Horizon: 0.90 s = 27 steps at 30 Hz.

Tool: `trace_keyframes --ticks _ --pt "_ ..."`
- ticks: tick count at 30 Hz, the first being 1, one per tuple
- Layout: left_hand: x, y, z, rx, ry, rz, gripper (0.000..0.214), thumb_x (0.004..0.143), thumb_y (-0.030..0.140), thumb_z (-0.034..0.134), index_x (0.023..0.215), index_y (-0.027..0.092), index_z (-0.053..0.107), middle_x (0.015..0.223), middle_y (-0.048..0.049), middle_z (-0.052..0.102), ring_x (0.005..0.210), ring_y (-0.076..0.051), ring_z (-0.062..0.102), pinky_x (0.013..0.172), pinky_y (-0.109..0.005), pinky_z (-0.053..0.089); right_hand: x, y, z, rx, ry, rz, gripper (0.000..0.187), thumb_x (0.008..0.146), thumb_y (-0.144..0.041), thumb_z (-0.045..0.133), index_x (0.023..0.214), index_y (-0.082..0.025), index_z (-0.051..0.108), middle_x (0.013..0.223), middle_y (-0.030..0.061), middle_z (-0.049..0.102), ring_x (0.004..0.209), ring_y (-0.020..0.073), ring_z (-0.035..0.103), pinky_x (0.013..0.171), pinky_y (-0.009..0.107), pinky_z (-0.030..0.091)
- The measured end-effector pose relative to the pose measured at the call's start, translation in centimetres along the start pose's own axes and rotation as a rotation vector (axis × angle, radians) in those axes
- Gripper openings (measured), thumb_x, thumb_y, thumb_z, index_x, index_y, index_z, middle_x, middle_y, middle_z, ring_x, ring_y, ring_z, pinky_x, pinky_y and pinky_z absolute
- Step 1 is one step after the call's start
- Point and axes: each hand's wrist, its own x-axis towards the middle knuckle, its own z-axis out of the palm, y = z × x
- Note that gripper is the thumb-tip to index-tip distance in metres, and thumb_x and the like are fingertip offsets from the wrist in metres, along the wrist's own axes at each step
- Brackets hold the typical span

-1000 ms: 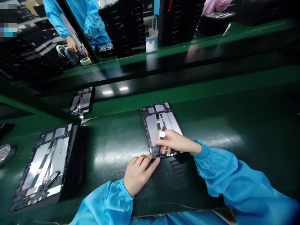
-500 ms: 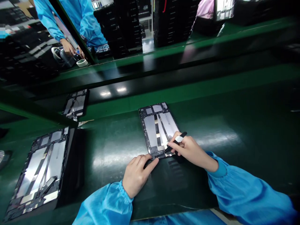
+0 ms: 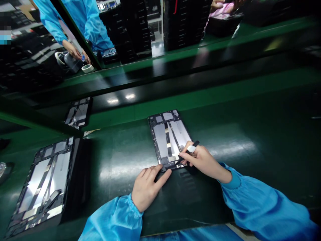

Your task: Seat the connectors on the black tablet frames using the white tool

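Note:
An opened tablet (image 3: 160, 134) lies on the green bench, its silvery inner plates and dark ribbon cables facing up. My left hand (image 3: 146, 187) grips its near left corner, fingertips at the side edge and thumb stretched along the bottom edge. Black tweezers (image 3: 195, 145) with a white wrapped band are pinched in my right hand (image 3: 200, 159). Their tip points down at the small parts along the tablet's near edge; whether it touches them I cannot tell.
Left of me another opened tablet (image 3: 42, 180) rests raised on a dark support. A further one (image 3: 79, 112) lies behind the green post (image 3: 37, 117). Tall black tray stacks (image 3: 125, 30) stand across the bench. A co-worker's hands (image 3: 72, 50) are near a tape roll (image 3: 87, 68).
My left thumb has shifted slightly right along the tablet's near edge. The right hand and tweezers stay almost in place. At the back right, a bright panel has tipped out of sight.

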Motion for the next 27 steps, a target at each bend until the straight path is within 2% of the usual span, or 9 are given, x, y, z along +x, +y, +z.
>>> trace_keyframes --ticks 6,21,27 --pt "0.1 0.1 -0.1 0.075 -0.025 0.019 0.038 0.099 0.012 0.041 0.133 0.022 0.054 0.119 -0.0113 0.059 0.100 -0.022 0.057 0.080 -0.034 0.046 0.1 0.0 0.1 0.023 0.017 0.009 0.019 0.090 -0.034 0.061 0.079 -0.020 0.054 0.062 -0.0002 0.068 0.061 0.0191 0.072 0.047 0.023 0.050" --pt "0.5 0.5 -0.3 0.093 -0.088 -0.026 0.039 0.097 0.014 0.044 0.134 0.023 0.054 0.119 -0.0122 0.057 0.099 -0.023 0.057 0.078 -0.034 0.049 0.1 -0.2 0.1 0.002 0.015 -0.029 0.019 0.089 -0.035 0.062 0.079 -0.019 0.056 0.064 0.0004 0.069 0.060 0.0181 0.071 0.047 0.023 0.051" --pt "1.9 1.1 0.0 0.091 -0.145 -0.079 0.041 0.095 0.020 0.051 0.135 0.032 0.052 0.119 -0.0124 0.055 0.095 -0.025 0.059 0.073 -0.037 0.054 0.0 -0.4 0.1 -0.029 0.036 -0.045 0.018 0.089 -0.033 0.060 0.078 -0.020 0.055 0.061 -0.0010 0.066 0.055 0.0164 0.068 0.046 0.022 0.051"
